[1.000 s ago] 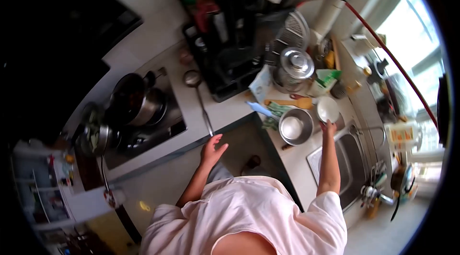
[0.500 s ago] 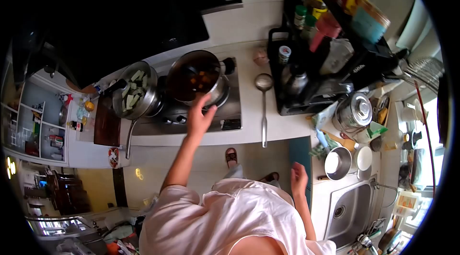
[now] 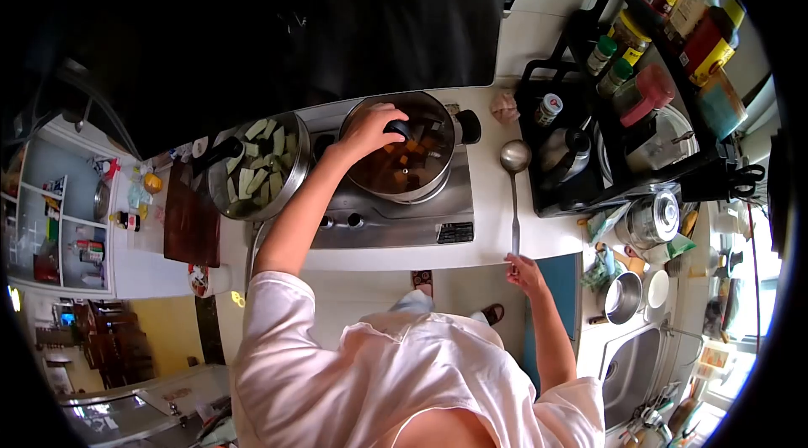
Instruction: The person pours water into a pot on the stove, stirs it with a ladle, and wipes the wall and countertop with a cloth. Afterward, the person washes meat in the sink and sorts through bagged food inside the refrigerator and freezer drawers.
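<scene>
Left grip (image 3: pixel 367 130) pinches the glass lid (image 3: pixel 385 167) by its black knob (image 3: pixel 398 127) at twelve o'clock, the best hold; likely stiff, breakable.

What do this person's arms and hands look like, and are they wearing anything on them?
Both the left hand and the right hand are bare, with no gloves. The forearms are uncovered too, with no watch or bracelet visible. The loose, short sleeves belong to a plain, pale, slightly pinkish shirt.
</scene>
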`<state>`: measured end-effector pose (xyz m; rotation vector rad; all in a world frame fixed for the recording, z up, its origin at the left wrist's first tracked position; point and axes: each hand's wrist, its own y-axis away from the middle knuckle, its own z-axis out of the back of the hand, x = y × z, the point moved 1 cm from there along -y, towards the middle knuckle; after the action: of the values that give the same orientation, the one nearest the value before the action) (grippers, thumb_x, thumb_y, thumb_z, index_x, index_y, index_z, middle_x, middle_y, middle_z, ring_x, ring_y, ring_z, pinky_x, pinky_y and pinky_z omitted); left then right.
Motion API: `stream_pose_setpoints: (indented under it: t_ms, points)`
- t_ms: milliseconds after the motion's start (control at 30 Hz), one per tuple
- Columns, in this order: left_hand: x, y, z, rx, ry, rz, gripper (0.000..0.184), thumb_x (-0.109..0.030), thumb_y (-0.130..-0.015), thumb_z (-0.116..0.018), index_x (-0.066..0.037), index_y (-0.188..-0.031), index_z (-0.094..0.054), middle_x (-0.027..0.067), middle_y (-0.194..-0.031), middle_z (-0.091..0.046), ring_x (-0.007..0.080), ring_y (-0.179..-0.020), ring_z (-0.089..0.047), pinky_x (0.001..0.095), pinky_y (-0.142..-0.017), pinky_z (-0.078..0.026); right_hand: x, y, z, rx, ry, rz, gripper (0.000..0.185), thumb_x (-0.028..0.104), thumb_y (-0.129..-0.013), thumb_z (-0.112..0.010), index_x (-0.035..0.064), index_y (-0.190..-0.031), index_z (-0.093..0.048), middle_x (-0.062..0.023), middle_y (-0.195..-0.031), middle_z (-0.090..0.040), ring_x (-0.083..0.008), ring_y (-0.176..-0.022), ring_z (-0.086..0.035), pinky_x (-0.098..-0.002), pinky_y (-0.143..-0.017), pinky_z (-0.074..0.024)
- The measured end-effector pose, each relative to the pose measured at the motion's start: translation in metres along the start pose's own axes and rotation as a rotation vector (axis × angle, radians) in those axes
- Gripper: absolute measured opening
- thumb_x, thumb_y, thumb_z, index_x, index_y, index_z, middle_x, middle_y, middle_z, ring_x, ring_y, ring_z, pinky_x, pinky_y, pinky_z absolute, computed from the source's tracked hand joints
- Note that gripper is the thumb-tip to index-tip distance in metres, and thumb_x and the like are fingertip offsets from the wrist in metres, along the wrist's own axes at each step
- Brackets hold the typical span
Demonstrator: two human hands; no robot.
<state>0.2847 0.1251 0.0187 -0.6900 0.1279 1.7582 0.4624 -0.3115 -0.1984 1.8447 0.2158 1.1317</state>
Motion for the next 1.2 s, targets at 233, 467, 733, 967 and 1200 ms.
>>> stream_pose_setpoints:
  t_ms: [233, 467, 733, 967, 1200]
  points:
    - [0.011, -0.013, 0.006, 0.156, 0.147, -0.022, 0.024, -0.015, -0.067, -0.073, -0.004, -0.086, -0.064, 0.0099, -0.078, -0.06, 0.0281, -0.078, -0.058, 0.0345, -0.07, -0.044, 0.066, 0.0, -0.058, 0.042, -0.177, 0.361, 0.034, 0.025, -0.094, -0.048, -0.0042, -0.109, -0.055, -0.0019, -0.06, -0.051, -0.0077, -0.049, -0.045, -0.0184, -0.051, -0.0409]
    - [0.028, 0.001, 0.02, -0.142, 0.404, 0.114, 0.021, -0.014, -0.072, -0.072, -0.006, -0.091, -0.067, 0.0026, -0.089, -0.065, 0.0115, -0.081, -0.059, 0.026, -0.074, -0.045, 0.077, 0.059, -0.064, -0.018, -0.053, 0.584, 0.029, 0.016, -0.093, -0.047, -0.0032, -0.114, -0.052, -0.002, -0.067, -0.053, -0.0062, -0.057, -0.048, -0.018, -0.051, -0.038]
    - [0.069, 0.015, 0.057, -0.754, 1.39, 0.48, 0.032, -0.017, -0.086, -0.06, -0.006, -0.116, -0.054, 0.0085, -0.108, -0.058, 0.0212, -0.091, -0.057, 0.0336, -0.081, -0.048, 0.157, 0.123, -0.083, -0.011, -0.084, 0.625, 0.034, 0.017, -0.092, -0.048, 0.0116, -0.125, -0.045, 0.0034, -0.06, -0.038, -0.0032, -0.044, -0.029, -0.0176, -0.038, -0.0238]
    - [0.106, 0.052, 0.06, -0.558, 1.499, 0.616, 0.005, -0.015, -0.086, -0.059, -0.014, -0.083, -0.056, -0.0006, -0.067, -0.05, 0.0125, -0.061, -0.045, 0.0282, -0.061, -0.042, 0.229, 0.197, -0.121, -0.31, 1.246, 1.087, 0.036, 0.004, -0.078, -0.061, 0.0078, -0.114, -0.059, -0.0097, -0.065, -0.056, -0.0181, -0.051, -0.051, -0.0334, -0.05, -0.0412]
    - [0.118, 0.072, 0.061, -0.546, 1.575, 0.682, 0.015, -0.013, -0.084, -0.06, -0.01, -0.072, -0.051, 0.0005, -0.064, -0.047, 0.013, -0.061, -0.045, 0.0278, -0.065, -0.043, 0.284, 0.194, -0.18, -0.193, 2.056, 1.04, 0.023, 0.01, -0.079, -0.057, 0.0047, -0.101, -0.061, -0.0117, -0.069, -0.058, -0.0267, -0.067, -0.062, -0.0343, -0.058, -0.0495]
